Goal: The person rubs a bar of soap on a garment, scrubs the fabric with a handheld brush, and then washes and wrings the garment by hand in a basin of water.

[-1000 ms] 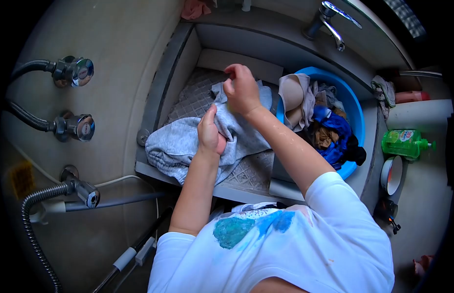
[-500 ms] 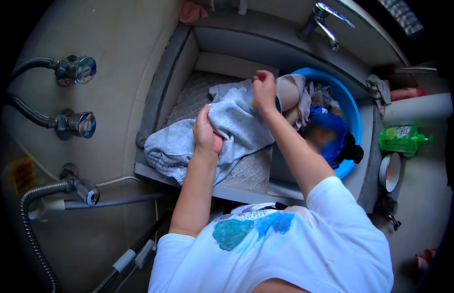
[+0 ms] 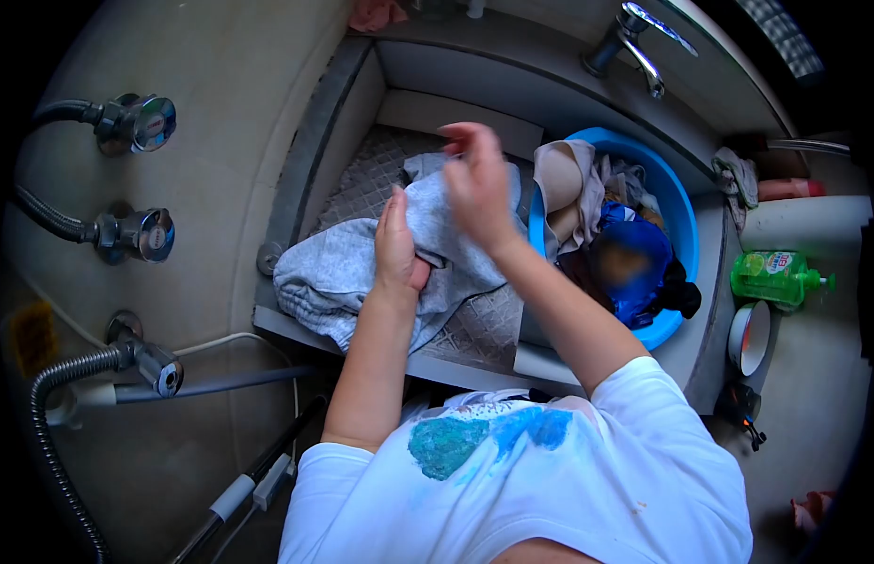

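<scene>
A light grey sweat garment with a gathered cuff lies bunched on the ridged washboard surface of the sink. My left hand is closed around a fold of it, with part of the fingers tucked into the cloth. Above the upper part of the garment is my right hand, raised and smeared by motion. Its fingers bend to the left; whether anything sits in the palm is hidden. Just right of that hand stands a blue basin holding a beige padded garment and shiny blue cloth.
A chrome faucet rises behind the basin. Along the right ledge are a green pump bottle and a white bowl. Valves and a flexible metal hose line the left wall.
My right hand has moved left and up, away from the basin's rim, uncovering more of the beige garment. The grey cloth under it has shifted slightly. My left hand keeps its hold.
</scene>
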Available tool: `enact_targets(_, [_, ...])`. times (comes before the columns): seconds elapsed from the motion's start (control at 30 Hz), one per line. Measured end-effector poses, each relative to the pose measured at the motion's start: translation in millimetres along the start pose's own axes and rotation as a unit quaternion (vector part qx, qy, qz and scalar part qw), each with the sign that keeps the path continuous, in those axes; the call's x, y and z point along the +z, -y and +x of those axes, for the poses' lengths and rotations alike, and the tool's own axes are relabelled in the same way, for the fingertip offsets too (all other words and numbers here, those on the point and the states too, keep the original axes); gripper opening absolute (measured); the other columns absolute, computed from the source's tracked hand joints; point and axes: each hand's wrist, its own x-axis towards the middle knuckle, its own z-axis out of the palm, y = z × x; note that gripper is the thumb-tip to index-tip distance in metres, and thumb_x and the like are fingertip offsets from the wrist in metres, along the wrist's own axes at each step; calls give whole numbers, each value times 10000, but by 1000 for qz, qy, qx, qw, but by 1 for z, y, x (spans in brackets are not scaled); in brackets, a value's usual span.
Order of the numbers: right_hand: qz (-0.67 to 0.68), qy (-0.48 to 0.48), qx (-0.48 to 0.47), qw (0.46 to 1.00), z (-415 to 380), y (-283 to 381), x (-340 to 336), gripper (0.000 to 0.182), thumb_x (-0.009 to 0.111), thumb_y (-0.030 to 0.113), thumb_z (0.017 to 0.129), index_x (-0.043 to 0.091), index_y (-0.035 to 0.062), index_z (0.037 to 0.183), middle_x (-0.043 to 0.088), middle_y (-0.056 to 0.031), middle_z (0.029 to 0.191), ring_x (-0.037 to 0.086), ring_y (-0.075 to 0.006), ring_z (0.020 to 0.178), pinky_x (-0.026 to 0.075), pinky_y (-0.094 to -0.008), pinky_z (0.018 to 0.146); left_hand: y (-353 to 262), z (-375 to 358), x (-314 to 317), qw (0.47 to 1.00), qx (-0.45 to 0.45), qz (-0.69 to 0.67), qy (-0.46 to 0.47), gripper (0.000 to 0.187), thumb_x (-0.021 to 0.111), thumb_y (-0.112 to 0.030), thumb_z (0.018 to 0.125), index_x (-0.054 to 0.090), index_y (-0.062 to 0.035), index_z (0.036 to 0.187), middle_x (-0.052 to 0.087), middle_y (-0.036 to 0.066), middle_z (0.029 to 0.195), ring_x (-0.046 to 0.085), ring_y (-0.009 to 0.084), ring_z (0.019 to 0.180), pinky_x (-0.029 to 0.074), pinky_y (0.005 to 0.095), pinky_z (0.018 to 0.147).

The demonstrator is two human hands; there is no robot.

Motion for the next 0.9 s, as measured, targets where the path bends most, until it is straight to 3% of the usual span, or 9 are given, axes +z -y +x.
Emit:
enact_targets(0.1, [-143, 192, -123, 963, -19, 30, 29, 402, 579, 12, 747, 556, 112, 1136, 573, -151, 989, 612, -372, 838, 513, -456, 727, -3, -6, -2, 995, 35, 20, 91, 471, 412, -422, 1012, 490, -61, 1305, 543, 93, 1273, 534, 221, 1177, 450, 387, 988])
enact_targets(0.33, [-132, 85, -40, 987, -4, 14, 40, 368, 607, 39, 735, 544, 69, 1096, 582, -152, 971, 613, -365, 856, 508, -438, 721, 0, 13, 1, 997, -8, -65, 31, 478, 343, -380, 1039, 414, -74, 1399, 493, 95, 1356, 482, 227, 1255, 389, 376, 1058])
enact_targets(0.37, [-101, 119, -64, 986, -14, 30, 38, 358, 606, 45, 732, 551, 69, 1085, 585, -162, 978, 611, -381, 858, 506, -453, 731, 12, 39, -13, 935, 111, -132, 310, 469, 348, -356, 1035, 394, -79, 1410, 487, 81, 1357, 470, 214, 1266, 385, 360, 1061])
enact_targets(0.43, [-74, 213, -145, 964, -26, 46, 35, 320, 621, 54, 744, 584, 111, 1056, 585, -119, 926, 624, -331, 819, 515, -412, 680, 20, 44, -24, 783, 220, -187, 551, 462, 353, -332, 1032, 374, -83, 1421, 482, 66, 1359, 458, 202, 1277, 380, 343, 1065])
enact_targets(0.5, [-76, 211, -162, 961, -11, 32, 32, 300, 606, 52, 763, 588, 123, 1054, 590, -112, 917, 627, -330, 815, 515, -409, 666, 8, 12, -17, 958, 96, -109, 248, 466, 352, -341, 1031, 378, -84, 1419, 478, 68, 1367, 458, 201, 1278, 381, 344, 1065])
enact_targets(0.57, [-78, 127, -68, 986, 7, 9, 39, 289, 587, 64, 793, 580, 89, 1081, 616, -153, 1018, 623, -367, 896, 517, -422, 745, -5, 0, -2, 996, -18, -62, 56, 481, 356, -368, 1027, 380, -90, 1419, 464, 71, 1391, 454, 199, 1286, 381, 349, 1066])
enact_targets(0.7, [-103, 153, -41, 982, -4, 30, 40, 299, 597, 68, 800, 573, 79, 1098, 624, -153, 1030, 628, -358, 924, 514, -429, 792, -1, -3, -11, 985, 37, -57, 156, 494, 384, -371, 1014, 376, -95, 1423, 485, 80, 1376, 456, 210, 1286, 389, 347, 1058])
enact_targets(0.77, [-63, 237, -143, 959, -29, 48, 45, 259, 611, 64, 794, 595, 111, 1048, 627, -109, 954, 640, -313, 894, 522, -406, 739, 17, 40, -34, 857, 200, -112, 463, 492, 397, -359, 1008, 378, -92, 1421, 495, 83, 1362, 460, 218, 1280, 386, 355, 1059])
enact_targets(0.9, [-114, 184, -123, 969, -3, 21, 41, 165, 591, 58, 818, 632, 101, 972, 631, -96, 938, 631, -315, 857, 516, -413, 709, 6, 12, -38, 967, -6, -125, 221, 480, 384, -354, 1016, 387, -82, 1411, 491, 91, 1362, 466, 224, 1271, 381, 368, 1064])
